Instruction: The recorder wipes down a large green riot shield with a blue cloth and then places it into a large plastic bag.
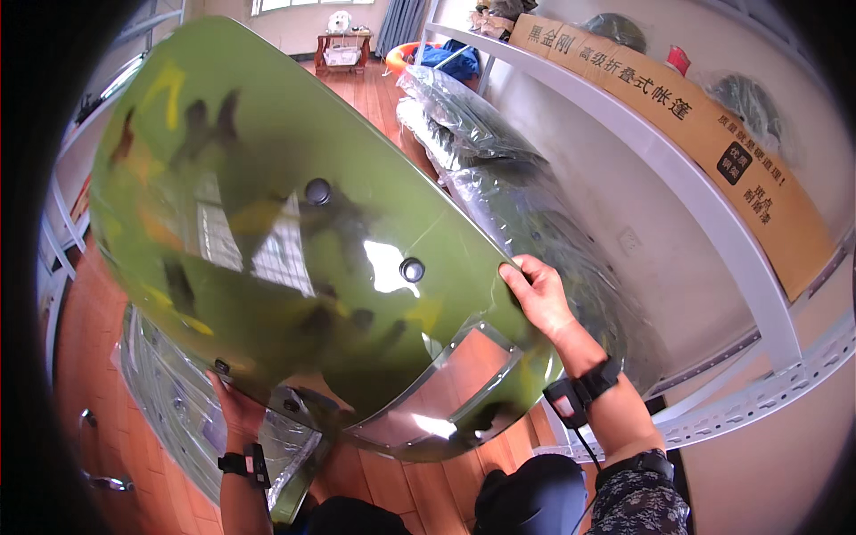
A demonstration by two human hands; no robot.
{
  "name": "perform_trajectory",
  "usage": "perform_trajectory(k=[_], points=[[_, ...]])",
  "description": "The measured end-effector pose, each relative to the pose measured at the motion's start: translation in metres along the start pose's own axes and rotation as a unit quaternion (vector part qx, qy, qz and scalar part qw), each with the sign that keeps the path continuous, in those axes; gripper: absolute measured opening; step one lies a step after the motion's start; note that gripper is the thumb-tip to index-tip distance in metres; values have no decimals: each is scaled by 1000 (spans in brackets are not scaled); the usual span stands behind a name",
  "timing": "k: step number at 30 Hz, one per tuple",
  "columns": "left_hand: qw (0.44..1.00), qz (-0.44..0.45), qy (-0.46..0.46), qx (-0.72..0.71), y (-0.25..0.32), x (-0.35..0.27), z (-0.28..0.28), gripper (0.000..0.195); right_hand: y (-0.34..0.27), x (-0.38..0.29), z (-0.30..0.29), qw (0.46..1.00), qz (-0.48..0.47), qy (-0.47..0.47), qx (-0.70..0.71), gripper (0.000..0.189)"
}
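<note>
A large glossy camouflage-painted riot shield (267, 227) in green, black and yellow hangs tilted above the floor before me. Its clear viewing window (441, 388) is at the end nearest my body, and round black fittings (412, 269) dot the surface. My right hand (540, 297) grips the shield's right edge, thumb on the face and fingers partly hidden beyond the rim. At the lower left edge my left hand (239, 408) holds the shield, its fingers mostly hidden by it. Black devices are strapped to both wrists.
Plastic-wrapped shields (535, 200) lean in a row along the right wall. Another wrapped shield (180, 394) lies at lower left on the wooden floor (374, 475). A metal shelf (709, 174) at right carries a cardboard box (642, 87) with writing. An orange ring (398, 59) lies farther back.
</note>
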State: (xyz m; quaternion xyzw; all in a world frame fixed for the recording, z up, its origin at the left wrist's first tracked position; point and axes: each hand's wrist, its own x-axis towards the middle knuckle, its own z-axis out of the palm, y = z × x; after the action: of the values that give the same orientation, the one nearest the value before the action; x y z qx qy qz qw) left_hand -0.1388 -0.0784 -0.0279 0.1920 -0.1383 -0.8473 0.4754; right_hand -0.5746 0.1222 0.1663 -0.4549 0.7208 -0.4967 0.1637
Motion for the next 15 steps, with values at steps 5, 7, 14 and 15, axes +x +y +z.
perform_trajectory(k=[5, 7, 14, 15], points=[[995, 27, -52, 83, -18, 13, 45, 72, 16, 55, -30, 984, -33, 103, -145, 32], [996, 29, -52, 67, -30, 30, 62, 70, 11, 75, -48, 973, -40, 132, -186, 36], [992, 66, -71, 84, -60, 79, 103, 62, 9, 86, -91, 940, 17, 122, -317, 52], [992, 76, -69, 77, -63, 85, 104, 61, 9, 80, -90, 940, 24, 122, -317, 52]])
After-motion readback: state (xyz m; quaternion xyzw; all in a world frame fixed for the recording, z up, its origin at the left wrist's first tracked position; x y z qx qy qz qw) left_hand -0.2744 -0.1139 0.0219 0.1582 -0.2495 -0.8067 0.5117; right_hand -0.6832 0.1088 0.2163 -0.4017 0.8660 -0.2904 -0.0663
